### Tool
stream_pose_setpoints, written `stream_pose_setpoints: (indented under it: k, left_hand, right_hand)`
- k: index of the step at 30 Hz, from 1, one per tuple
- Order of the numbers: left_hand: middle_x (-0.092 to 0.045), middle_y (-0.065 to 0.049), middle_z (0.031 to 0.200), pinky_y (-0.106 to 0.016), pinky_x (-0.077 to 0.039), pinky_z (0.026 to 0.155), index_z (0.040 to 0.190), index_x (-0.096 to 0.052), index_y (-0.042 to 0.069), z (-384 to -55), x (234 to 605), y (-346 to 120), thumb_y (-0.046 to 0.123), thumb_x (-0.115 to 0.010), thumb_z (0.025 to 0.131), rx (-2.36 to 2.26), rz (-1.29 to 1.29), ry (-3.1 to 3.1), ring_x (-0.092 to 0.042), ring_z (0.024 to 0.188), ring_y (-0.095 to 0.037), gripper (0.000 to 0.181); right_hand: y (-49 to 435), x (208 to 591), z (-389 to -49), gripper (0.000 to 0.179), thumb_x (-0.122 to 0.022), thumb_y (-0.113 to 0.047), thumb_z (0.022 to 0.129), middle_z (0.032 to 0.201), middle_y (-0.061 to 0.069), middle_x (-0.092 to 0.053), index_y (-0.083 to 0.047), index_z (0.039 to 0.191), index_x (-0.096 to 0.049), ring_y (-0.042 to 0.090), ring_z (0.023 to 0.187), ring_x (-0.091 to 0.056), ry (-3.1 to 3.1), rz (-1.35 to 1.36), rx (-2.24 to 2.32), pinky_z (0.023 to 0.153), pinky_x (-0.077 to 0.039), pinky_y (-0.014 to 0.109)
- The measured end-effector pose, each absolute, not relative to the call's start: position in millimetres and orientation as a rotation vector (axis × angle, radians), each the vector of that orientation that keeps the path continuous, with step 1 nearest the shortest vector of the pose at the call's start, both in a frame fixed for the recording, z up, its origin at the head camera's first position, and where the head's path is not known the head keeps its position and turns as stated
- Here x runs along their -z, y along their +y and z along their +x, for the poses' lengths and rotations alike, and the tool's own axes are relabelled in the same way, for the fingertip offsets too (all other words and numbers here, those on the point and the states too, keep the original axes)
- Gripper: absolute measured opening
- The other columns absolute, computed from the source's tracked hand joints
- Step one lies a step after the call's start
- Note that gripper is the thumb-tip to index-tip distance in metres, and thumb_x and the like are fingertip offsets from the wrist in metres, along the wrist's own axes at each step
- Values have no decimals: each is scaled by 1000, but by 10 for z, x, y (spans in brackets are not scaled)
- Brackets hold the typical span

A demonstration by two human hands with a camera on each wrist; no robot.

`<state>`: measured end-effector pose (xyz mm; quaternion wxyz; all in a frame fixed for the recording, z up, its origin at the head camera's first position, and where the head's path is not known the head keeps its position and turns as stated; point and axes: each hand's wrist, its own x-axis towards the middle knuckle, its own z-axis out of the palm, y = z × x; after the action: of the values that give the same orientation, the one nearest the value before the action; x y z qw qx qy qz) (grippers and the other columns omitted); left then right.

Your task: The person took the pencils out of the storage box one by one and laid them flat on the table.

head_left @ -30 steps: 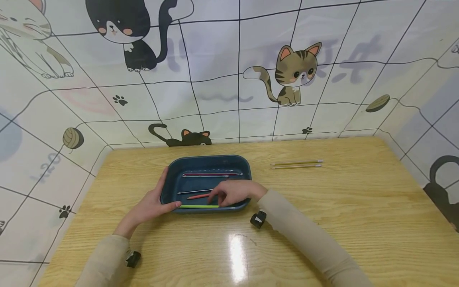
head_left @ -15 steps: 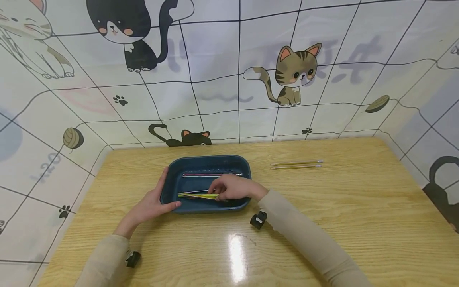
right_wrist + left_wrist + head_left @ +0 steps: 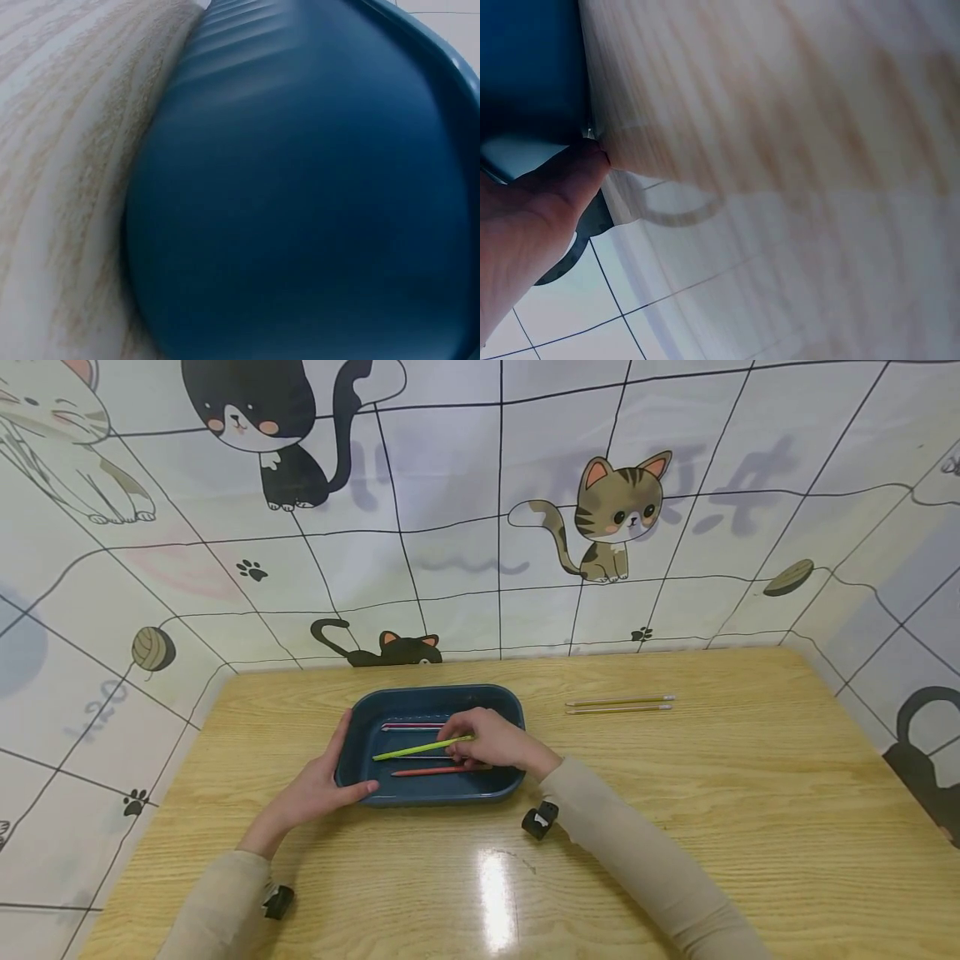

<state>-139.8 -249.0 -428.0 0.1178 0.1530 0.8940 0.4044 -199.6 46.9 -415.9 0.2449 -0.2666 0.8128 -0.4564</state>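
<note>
Across the foreground spreads the wooden table (image 3: 637, 827), giving the blue tray (image 3: 435, 797) a flat base. The left hand (image 3: 318, 789) spans the tray's near left corner, fingers along the outer wall and thumb apart from them at the front rim, presumably to stop the tray sliding. The right hand (image 3: 495, 743) reaches in over the right side, its fingers clamped on a green pencil (image 3: 416, 750) near one end, which seems to leave most of its length free to steer. That pencil slants inside the tray; whether its left tip touches the bottom, I cannot tell. Nearer the front lies a red pencil (image 3: 431, 772). Two yellow pencils (image 3: 618, 710) lie side by side on the table, probably set there to be separate from the tray's.
</note>
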Motion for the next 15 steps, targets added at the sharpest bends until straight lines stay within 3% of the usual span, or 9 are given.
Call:
stream_pose_setpoints:
  k: [4, 11, 15]
  left_hand:
    - [-11, -31, 154, -66, -25, 102, 155, 8, 14, -1402, 4308, -2487, 28, -75, 84, -1175, 444, 2620, -28, 132, -54, 110]
    - [-15, -33, 153, -66, -25, 102, 155, 8, 14, -1410, 4345, -2496, 30, -75, 84, -1181, 445, 2626, -29, 131, -54, 110]
    - [-14, -33, 153, -66, -25, 102, 155, 8, 14, -1410, 4349, -2498, 30, -74, 84, -1182, 444, 2624, -29, 132, -54, 110]
  right_hand:
    - [488, 4149, -1978, 21, -62, -6, 94, 100, 4, -68, -5, 115, -66, 19, 81, -66, 2257, -775, 1265, 63, -53, 28]
    - [536, 4134, -1971, 22, -63, -8, 94, 104, 3, -68, -6, 116, -65, 13, 95, -64, 2320, -951, 1269, 82, -49, 27]
    - [593, 4110, -1982, 21, -62, -8, 95, 106, 4, -68, -6, 115, -66, 12, 97, -63, 2330, -988, 1299, 86, -48, 29]
